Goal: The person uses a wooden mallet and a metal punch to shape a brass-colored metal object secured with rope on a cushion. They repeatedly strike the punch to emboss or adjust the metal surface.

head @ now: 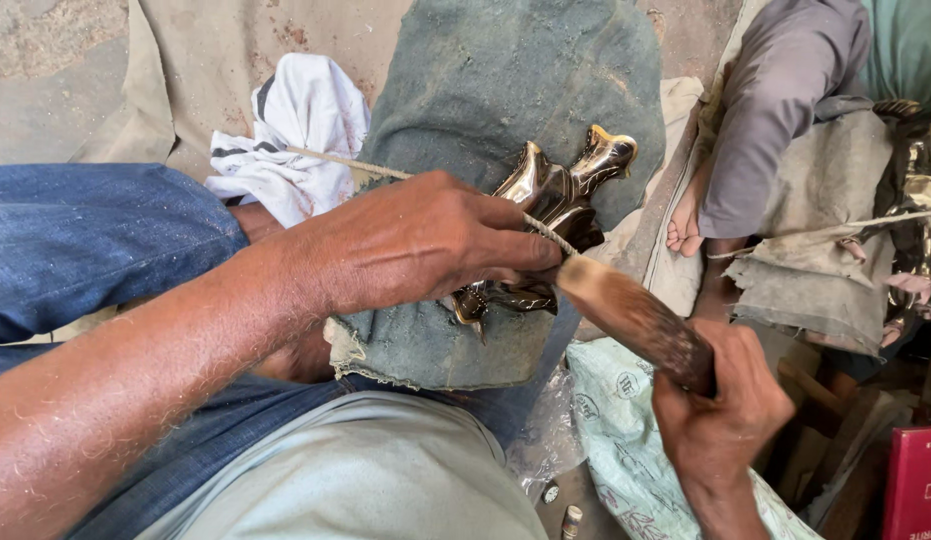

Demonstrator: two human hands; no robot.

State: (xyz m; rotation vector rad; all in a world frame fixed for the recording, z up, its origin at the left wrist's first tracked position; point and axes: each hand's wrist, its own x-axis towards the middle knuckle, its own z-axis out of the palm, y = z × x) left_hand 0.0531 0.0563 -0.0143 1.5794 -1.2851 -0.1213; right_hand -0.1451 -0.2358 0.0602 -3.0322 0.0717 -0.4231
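Lying upper left: white cloth (295,130) on floor. Left hand (410,245), frame centre, fingers curled, pressing shiny brass figure (560,190) onto grey-green pad (505,80), pinching taut cord (345,163). Right hand (720,405), lower right, fist closed round wooden stick (635,320) touching figure. Another person's bare foot (685,225) upper right.

White rag (297,135) w/ dark stripes lies crumpled on tan cloth (200,60) top left, bare ground (45,60) beyond it. Right side: another person sits close, grey trouser leg (775,110), bare foot (685,225) resting beside frayed grey cloth (815,285). A thin cord (815,232) runs across that cloth toward a dark shiny metal piece (920,190) at the right edge, prob. brass, partly cut off. Lower centre: pale green printed sack (625,440) and clear crinkled plastic (545,430). Small cylinder (571,520) near bottom edge, too blurred to tell. Red box (915,485) in the bottom right corner.
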